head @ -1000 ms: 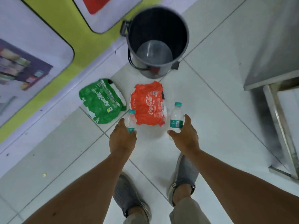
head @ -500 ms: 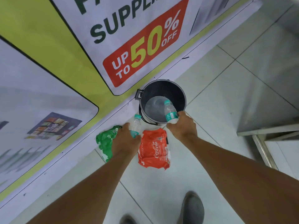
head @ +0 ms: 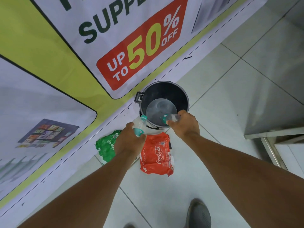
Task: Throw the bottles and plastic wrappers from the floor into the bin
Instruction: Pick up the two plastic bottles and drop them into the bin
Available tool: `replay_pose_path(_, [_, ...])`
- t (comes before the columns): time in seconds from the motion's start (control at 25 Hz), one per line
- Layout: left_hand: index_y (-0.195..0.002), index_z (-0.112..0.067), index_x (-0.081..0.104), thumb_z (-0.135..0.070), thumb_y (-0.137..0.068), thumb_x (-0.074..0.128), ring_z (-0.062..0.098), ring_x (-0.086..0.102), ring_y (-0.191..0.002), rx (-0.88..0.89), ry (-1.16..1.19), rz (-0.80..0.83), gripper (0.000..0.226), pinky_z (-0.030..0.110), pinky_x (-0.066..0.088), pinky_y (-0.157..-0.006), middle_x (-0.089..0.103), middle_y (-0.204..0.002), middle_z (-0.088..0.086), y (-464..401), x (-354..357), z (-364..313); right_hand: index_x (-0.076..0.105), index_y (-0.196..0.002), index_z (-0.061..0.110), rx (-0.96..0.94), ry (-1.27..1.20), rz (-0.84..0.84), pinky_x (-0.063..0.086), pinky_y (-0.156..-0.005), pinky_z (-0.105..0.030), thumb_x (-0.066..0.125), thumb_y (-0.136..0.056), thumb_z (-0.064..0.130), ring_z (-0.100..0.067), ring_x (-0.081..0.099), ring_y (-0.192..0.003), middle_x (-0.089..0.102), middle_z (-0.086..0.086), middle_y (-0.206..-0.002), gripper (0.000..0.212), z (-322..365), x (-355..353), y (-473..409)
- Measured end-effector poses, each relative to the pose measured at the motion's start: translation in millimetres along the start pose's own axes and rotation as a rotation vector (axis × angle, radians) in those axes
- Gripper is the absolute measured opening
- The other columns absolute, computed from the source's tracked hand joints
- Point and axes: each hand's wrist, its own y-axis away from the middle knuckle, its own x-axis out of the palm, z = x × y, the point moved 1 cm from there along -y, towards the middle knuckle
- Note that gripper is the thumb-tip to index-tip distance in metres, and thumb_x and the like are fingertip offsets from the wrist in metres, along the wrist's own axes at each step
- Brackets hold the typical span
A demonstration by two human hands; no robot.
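Observation:
A dark grey bin [head: 184, 94] stands open against the wall. My right hand [head: 185, 125] grips a clear bottle [head: 171, 118] with a teal label, tipped sideways over the bin's near rim. My left hand [head: 130, 139] holds a second clear bottle [head: 139, 125] with a teal cap, upright, just left of the bin. On the floor below my hands lie a red Coca-Cola wrapper [head: 156, 155] and a green Sprite wrapper [head: 106, 146], the green one partly hidden by my left forearm.
A printed banner wall [head: 82, 63] runs diagonally along the left. A steel cabinet with a metal leg [head: 271, 145] stands at the right. White floor tiles [head: 222, 112] surround the bin. My shoe [head: 199, 213] shows at the bottom.
Both hands lifted the bottles off the floor and carried them toward the bin. The right bottle has tipped from upright to sideways over the rim.

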Motion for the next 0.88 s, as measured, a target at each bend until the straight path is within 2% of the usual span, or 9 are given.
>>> replay_pose_path(0.12, [-0.140,-0.024,0.051,-0.044,-0.089,0.067,0.023,0.065,-0.092,0.037,-0.022,-0.014,0.057,0.037,0.052,-0.075,0.071,-0.119,0.002,-8.2,0.8,-19.9,0.057,-0.128,0.023,0.000,-0.010,-0.029,0.057,-0.079,-0.035,0.076,-0.083,0.053,-0.026,0.069,-0.103,0.070,-0.003,-0.122,0.058,-11.3,-3.8,11.2])
replay_pose_path(0.2, [-0.136,-0.023,0.054,-0.044,-0.089,0.068,0.020,0.058,-0.088,0.071,-0.050,-0.013,0.053,0.035,0.043,-0.073,0.070,-0.118,0.003,-17.3,4.2,-35.1,0.055,-0.131,0.024,-0.005,0.019,-0.031,0.059,-0.085,-0.040,0.075,-0.084,0.051,-0.027,0.068,-0.110,0.068,-0.003,-0.129,0.058,-22.9,-6.2,18.4])
replay_pose_path(0.6, [-0.133,-0.019,0.061,-0.048,-0.088,0.075,0.023,0.071,-0.104,0.084,-0.008,0.018,0.055,0.028,0.050,-0.071,0.073,-0.120,0.004,-49.9,46.1,-75.5,0.048,-0.143,0.021,0.024,0.059,0.050,0.056,-0.099,-0.045,0.072,-0.091,0.040,-0.029,0.060,-0.126,0.059,-0.007,-0.143,0.060,-65.9,-0.6,22.6])
replay_pose_path(0.72, [-0.136,-0.019,0.057,-0.051,-0.090,0.072,0.022,0.069,-0.109,0.129,0.025,0.000,0.059,0.019,0.043,-0.064,0.070,-0.126,0.005,-51.4,47.7,-71.2,0.048,-0.143,0.022,0.018,0.043,0.059,0.056,-0.097,-0.043,0.072,-0.091,0.039,-0.029,0.060,-0.125,0.060,-0.006,-0.142,0.060,-64.9,2.8,25.1])
replay_pose_path(0.8, [-0.143,-0.017,0.053,-0.053,-0.090,0.070,0.024,0.066,-0.120,0.162,0.055,-0.018,0.066,0.021,0.046,-0.077,0.067,-0.135,0.007,-48.5,44.7,-64.5,0.048,-0.143,0.022,0.016,0.040,0.068,0.056,-0.095,-0.043,0.072,-0.090,0.039,-0.028,0.061,-0.124,0.060,-0.006,-0.141,0.060,-63.3,4.8,27.6])
replay_pose_path(0.88, [-0.149,-0.018,0.049,-0.055,-0.092,0.066,0.027,0.058,-0.131,0.165,0.097,-0.057,0.070,0.037,0.049,-0.096,0.061,-0.144,0.008,-38.5,40.8,-50.9,0.049,-0.142,0.022,0.015,0.033,0.078,0.056,-0.094,-0.043,0.072,-0.090,0.039,-0.028,0.062,-0.122,0.061,-0.006,-0.139,0.059,-64.5,6.9,32.8])
